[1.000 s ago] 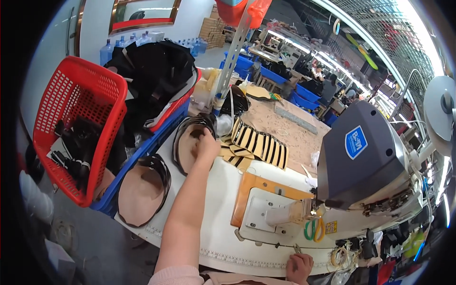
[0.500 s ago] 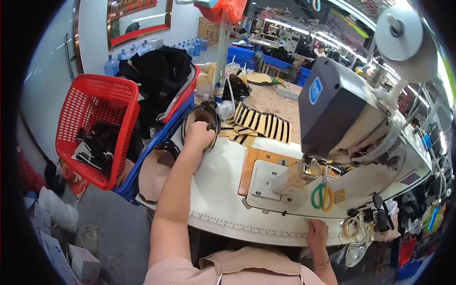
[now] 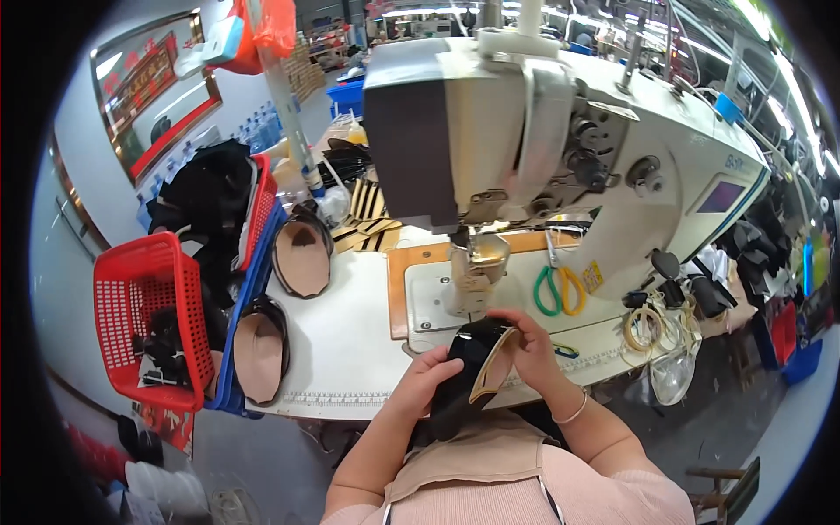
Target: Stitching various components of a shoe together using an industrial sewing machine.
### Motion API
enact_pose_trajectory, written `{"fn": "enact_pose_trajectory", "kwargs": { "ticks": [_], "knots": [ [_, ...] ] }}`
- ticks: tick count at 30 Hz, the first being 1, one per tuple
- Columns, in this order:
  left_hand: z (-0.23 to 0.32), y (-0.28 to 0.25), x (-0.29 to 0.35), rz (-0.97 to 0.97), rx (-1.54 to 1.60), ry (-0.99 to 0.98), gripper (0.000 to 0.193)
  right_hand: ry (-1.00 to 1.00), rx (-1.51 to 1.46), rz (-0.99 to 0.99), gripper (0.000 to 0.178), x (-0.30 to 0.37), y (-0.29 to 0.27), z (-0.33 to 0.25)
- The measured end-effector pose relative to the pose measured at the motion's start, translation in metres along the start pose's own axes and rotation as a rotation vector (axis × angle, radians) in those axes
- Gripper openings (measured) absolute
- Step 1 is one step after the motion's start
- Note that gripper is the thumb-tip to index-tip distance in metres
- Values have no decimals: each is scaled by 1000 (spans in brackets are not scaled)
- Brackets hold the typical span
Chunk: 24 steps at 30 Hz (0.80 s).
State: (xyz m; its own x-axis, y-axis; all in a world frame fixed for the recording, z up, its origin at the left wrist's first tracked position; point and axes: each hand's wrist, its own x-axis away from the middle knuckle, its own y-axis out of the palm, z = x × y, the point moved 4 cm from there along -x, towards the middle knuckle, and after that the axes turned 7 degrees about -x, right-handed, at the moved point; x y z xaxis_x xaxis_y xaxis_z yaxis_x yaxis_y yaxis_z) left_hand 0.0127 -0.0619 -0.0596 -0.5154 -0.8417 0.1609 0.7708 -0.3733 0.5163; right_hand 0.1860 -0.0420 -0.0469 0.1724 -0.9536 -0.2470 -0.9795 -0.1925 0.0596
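Observation:
A glossy black shoe upper [image 3: 472, 350] with a tan lining is held between my two hands over the table's front edge, just below the needle area of a sewing machine [image 3: 477, 262]. My left hand [image 3: 423, 381] pinches its left side, thumb on the black face. At the right, my right hand [image 3: 532, 352] grips the tan-lined edge, fingers curled behind it. The upper hangs tilted, its dark lower end near my apron. Two stacks of similar dark pieces with beige insides, one farther back [image 3: 303, 261] and one nearer [image 3: 260, 354], lie at the table's left.
Green-and-yellow-handled scissors [image 3: 560, 290] lie right of the needle plate. A tape roll [image 3: 643, 328] and tangled threads sit at the right edge. Striped tan-and-black pieces [image 3: 367, 214] lie behind. A red basket [image 3: 149, 319] with dark scraps stands at left beside a blue crate [image 3: 262, 262].
My left hand has come back from the farther stack at left to the front, and a black shoe upper is now in both hands. My right hand has left the table edge. The view has shifted.

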Motion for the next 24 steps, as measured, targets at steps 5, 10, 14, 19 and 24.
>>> {"fn": "enact_pose_trajectory", "kwargs": {
  "ticks": [5, 10, 14, 19, 24],
  "knots": [
    [6, 23, -6, -56, -132, -7, 21, -355, 169, 60, 48, 0, -14, -22],
    [23, 39, 8, 29, -988, 466, 15, -368, 319, 338, 51, 13, -22, -54],
    [13, 51, 16, -134, -1278, 973, 23, 110, -329, 230, 38, 37, -54, -28],
    [-29, 38, 2, -323, -1078, 398, 75, 426, -446, 16, 41, 62, -9, 8],
    [-39, 27, 12, 46, -237, 35, 31, 227, -12, 74, 51, 79, 8, 5]
  ]
}}
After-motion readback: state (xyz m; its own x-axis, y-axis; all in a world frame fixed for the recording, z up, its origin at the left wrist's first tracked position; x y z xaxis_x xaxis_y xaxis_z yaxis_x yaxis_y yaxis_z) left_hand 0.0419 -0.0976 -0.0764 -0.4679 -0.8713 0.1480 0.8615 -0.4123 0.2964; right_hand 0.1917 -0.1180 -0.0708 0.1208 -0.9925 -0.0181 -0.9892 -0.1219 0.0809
